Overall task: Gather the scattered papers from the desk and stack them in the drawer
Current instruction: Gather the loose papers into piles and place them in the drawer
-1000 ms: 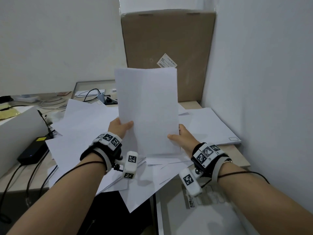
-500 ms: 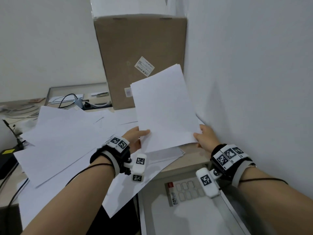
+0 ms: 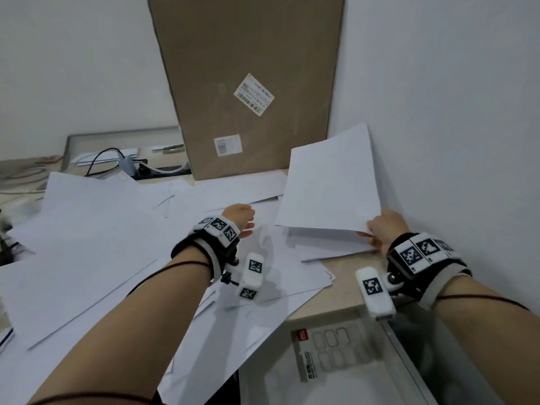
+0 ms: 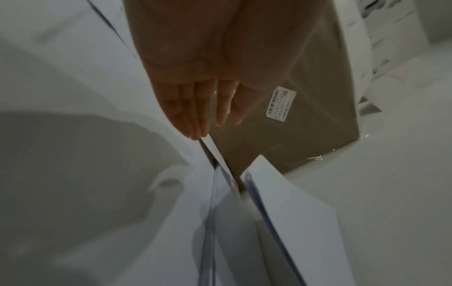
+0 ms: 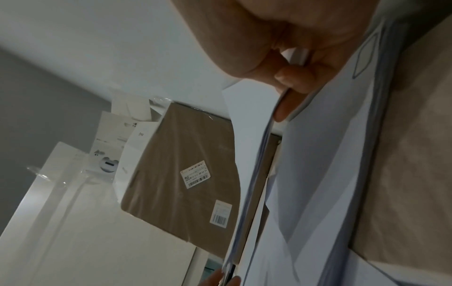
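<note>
Right hand pinches the tilted paper stack; left hand flat, fingers straight.

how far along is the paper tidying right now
Early stage. Done: none of the gathered sheets shows in the open grey drawer. In hand: the right hand pinches a thin stack of white sheets; the left hand is open over the desk. Left: many loose white papers cover the desk.

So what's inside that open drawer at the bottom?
Inside the drawer lies a flat white packet with a red label, on a pale bottom. No papers are stacked there yet. The right forearm covers part of the drawer, so that part stays hidden.
</note>
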Motion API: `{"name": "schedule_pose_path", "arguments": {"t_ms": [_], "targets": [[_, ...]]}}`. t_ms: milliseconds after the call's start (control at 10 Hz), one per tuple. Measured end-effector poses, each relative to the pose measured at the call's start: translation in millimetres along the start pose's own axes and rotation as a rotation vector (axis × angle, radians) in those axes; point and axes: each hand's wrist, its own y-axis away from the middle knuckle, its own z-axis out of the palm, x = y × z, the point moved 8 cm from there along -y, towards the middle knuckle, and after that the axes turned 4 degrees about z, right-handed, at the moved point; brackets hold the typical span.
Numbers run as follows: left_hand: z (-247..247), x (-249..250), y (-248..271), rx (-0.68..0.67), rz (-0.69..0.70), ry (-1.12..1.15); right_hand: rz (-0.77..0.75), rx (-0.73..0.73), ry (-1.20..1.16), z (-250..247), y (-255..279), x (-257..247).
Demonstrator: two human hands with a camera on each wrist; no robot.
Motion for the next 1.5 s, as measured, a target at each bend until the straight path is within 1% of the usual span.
{"name": "schedule_pose_path", "arguments": {"t_ms": [100, 200, 300, 400, 500, 600, 700, 800, 900, 1000, 1100, 1200, 1300, 1400, 1500], "targets": [[19, -2, -34, -0.013, -0.077, 0.127, 0.030, 0.001, 0.029, 3, -23, 4], [38, -3, -65, -0.038, -0.127, 0.191, 0.041, -0.005, 0.056, 2, -40, 3], [48, -5, -90, -0.003, -0.165, 0.282, 0.029, -0.024, 0.092, 0, -45, -2], [57, -7, -97, 0.018, -0.236, 0.383, 0.052, -0.049, 0.087, -3, -49, -1], [47, -12, -108, 0.080, -0.218, 0.415, 0.069, -0.056, 0.071, -6, -44, 0], [21, -20, -103, 0.125, -0.189, 0.341, 0.042, -0.077, 0.043, -5, -33, -5], [-22, -22, -76, 0.172, -0.130, 0.323, 0.005, -0.109, 0.027, -3, -18, -11], [-49, -22, -42, 0.140, -0.142, 0.138, -0.011, -0.184, 0.002, 3, -2, -13], [-76, -35, -5, 0.111, -0.187, -0.017, -0.002, -0.292, 0.036, 13, 17, -10], [-91, -42, 30, 0.062, -0.212, -0.137, -0.014, -0.376, 0.189, 26, 33, -1], [-98, -53, 51, 0.030, -0.241, -0.072, 0.033, -0.456, 0.324, 40, 46, 18], [-94, -60, 70, 0.050, -0.256, 0.051, 0.061, -0.529, 0.406, 57, 58, 35], [-87, -65, 77, 0.044, -0.259, 0.151, 0.075, -0.548, 0.360, 70, 61, 45], [-84, -71, 80, 0.005, -0.312, 0.112, 0.128, -0.547, 0.300, 71, 66, 56], [-78, -71, 81, -0.029, -0.324, 0.130, 0.134, -0.553, 0.326, 71, 70, 55]]}}
